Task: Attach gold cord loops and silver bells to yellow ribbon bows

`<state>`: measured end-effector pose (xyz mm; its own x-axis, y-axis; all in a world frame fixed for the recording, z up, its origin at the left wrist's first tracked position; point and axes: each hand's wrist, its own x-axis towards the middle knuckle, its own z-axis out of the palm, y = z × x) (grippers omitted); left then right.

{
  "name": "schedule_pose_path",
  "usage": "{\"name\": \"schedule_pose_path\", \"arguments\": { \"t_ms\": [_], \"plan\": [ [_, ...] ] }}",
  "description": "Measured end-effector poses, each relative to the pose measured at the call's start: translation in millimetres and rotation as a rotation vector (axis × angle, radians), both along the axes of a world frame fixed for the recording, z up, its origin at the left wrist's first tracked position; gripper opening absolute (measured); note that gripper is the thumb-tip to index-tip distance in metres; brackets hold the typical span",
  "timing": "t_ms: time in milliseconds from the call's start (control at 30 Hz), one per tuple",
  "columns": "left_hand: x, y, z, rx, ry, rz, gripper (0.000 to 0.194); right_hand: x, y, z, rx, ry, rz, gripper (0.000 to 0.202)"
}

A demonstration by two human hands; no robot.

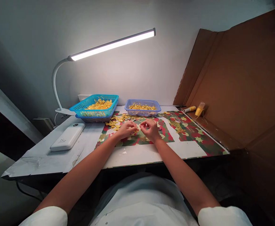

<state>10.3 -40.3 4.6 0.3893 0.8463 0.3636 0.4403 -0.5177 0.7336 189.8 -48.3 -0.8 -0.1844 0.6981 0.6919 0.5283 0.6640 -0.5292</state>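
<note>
My left hand (pixel 128 129) is closed in a pinch over the patterned sheet (pixel 149 139), with a small golden piece (pixel 135 132) between its fingers. Close beside it, on the right, my right hand (pixel 150 129) is also pinched, and what its fingertips hold is too small to make out. Golden ribbon-like pieces (pixel 115 123) lie on the sheet just beyond my left hand. A dark red tool, partly hidden, shows behind my right hand.
A blue basket (pixel 78 108) of golden pieces sits stacked at the back left, a purple basket (pixel 142 102) at the back centre. A white power bank (pixel 67 137) lies left, below a lamp (pixel 114 45). Cardboard (pixel 241 78) stands right, near a yellow-capped bottle (pixel 200 109) and golden chains (pixel 178 127).
</note>
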Motion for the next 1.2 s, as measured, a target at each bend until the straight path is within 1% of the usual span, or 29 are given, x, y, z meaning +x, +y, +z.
{"name": "schedule_pose_path", "arguments": {
  "t_ms": [133, 267, 433, 567, 767, 933, 1100, 1200],
  "plan": [
    [-0.7, -0.1, 0.8, -0.005, -0.006, -0.015, 0.03, 1.1, -1.7, -0.2, -0.036, -0.117, 0.046, 0.014],
    [-1.0, -0.2, 0.9, -0.006, -0.019, -0.012, 0.03, 0.4, -1.6, -1.2, -0.084, -0.166, 0.052, 0.012],
    [-0.4, -0.6, -0.6, -0.011, -0.025, 0.001, 0.032, -0.7, -1.4, -2.3, -0.115, -0.154, 0.066, 0.009],
    [-0.6, -0.1, -1.9, 0.004, 0.011, 0.025, 0.035, -1.6, -0.8, -3.3, -0.157, -0.138, 0.065, 0.007],
    [-1.7, 0.5, -0.1, -0.042, 0.045, -0.026, 0.034, -2.7, 1.3, -4.8, -0.171, -0.139, 0.061, 0.006],
    [-2.7, 1.4, -0.4, -0.061, 0.048, -0.027, 0.034, -3.6, 1.3, -4.9, -0.177, -0.134, 0.053, 0.006],
    [-3.9, 0.9, -1.2, -0.132, 0.029, -0.022, 0.029, -3.8, 1.9, -6.6, -0.166, -0.137, 0.052, 0.006],
    [-4.3, 0.1, -1.3, -0.138, 0.034, -0.022, 0.028, -3.7, 1.9, -7.1, -0.172, -0.131, 0.054, 0.008]
  ]
}}
